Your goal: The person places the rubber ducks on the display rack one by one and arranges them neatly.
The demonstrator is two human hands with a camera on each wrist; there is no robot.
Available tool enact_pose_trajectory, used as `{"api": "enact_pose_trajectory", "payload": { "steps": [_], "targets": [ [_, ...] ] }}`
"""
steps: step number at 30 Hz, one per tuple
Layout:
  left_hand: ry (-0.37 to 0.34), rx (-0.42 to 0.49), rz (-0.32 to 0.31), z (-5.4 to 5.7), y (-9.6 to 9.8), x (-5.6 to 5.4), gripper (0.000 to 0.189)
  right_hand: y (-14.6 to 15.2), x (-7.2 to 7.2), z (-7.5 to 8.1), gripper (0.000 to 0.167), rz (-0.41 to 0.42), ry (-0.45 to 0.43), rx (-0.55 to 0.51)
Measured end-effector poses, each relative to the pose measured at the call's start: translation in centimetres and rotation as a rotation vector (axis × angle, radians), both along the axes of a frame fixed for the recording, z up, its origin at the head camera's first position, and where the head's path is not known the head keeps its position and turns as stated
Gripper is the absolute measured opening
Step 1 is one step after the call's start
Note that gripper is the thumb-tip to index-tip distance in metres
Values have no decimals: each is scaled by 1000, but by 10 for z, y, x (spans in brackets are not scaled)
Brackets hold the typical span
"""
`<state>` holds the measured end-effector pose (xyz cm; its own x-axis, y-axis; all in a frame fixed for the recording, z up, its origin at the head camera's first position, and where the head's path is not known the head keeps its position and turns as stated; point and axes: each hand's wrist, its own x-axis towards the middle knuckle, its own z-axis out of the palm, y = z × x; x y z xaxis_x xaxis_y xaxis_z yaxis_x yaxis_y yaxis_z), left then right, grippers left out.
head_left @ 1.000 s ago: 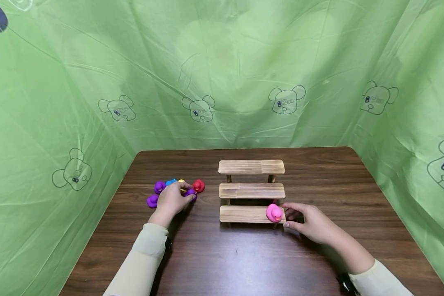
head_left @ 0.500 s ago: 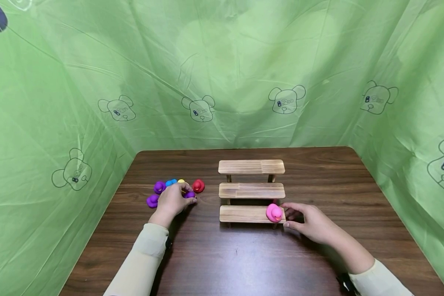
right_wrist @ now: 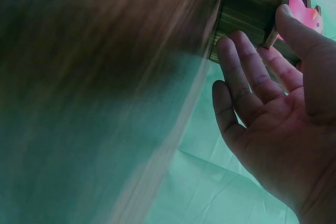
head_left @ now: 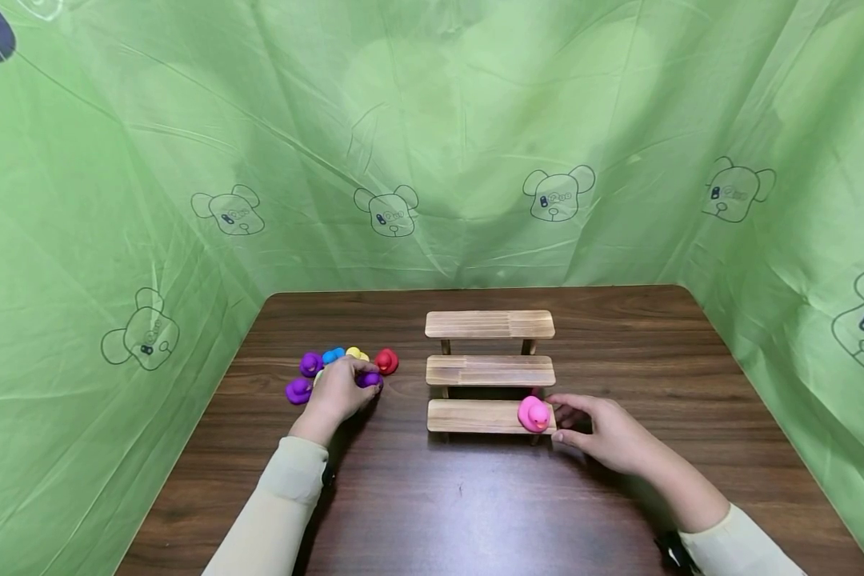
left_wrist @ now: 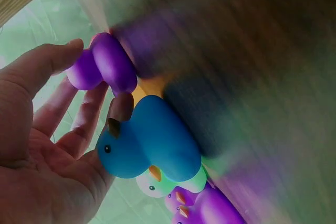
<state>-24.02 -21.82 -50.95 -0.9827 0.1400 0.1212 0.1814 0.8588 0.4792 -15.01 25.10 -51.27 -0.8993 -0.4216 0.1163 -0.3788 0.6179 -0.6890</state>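
Note:
My left hand (head_left: 338,392) pinches a purple rubber duck (left_wrist: 113,64) between thumb and fingers, low over the table at the left. Right by the palm in the left wrist view are a blue duck (left_wrist: 163,140) and a pale green duck (left_wrist: 157,184), with purple ducks (left_wrist: 210,205) beyond. A pink duck (head_left: 534,414) sits at the right end of the lowest shelf of a three-tier wooden stand (head_left: 468,416). My right hand (head_left: 608,432) is at that end, thumb and fingertips at the board's edge, fingers loosely bent. Whether they press the wood is unclear.
A red duck (head_left: 386,361) and a yellow duck (head_left: 357,354) stand just beyond my left hand. Two more purple ducks lie left of it. The brown table (head_left: 432,504) is enclosed by green printed cloth (head_left: 461,144) at the back and sides.
My left fingers have shifted slightly around the purple duck. The yellow duck shows more, and a pale green one now peeks out beside the hand. My right hand and the stand stay still.

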Motion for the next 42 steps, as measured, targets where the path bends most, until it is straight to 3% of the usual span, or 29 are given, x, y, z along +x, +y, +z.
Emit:
{"api": "enact_pose_trajectory", "payload": {
  "steps": [9, 16, 23, 30, 42],
  "targets": [
    [-22, 48, -23, 0, 1, 0, 36, 1, 1, 2, 52, 14, 20, -20],
    [-43, 58, 23, -1, 1, 1, 38, 0, 1, 1, 52, 21, 28, -17],
    [-48, 85, 23, -1, 0, 2, 33, 0, 0, 1, 53, 16, 14, -6],
    [25, 83, 21, 0, -1, 4, 31, 0, 1, 1, 52, 18, 29, -15],
    [103, 225, 0, 7, 0, 13, 32, 1, 1, 1, 53, 14, 17, -13]
  ]
}}
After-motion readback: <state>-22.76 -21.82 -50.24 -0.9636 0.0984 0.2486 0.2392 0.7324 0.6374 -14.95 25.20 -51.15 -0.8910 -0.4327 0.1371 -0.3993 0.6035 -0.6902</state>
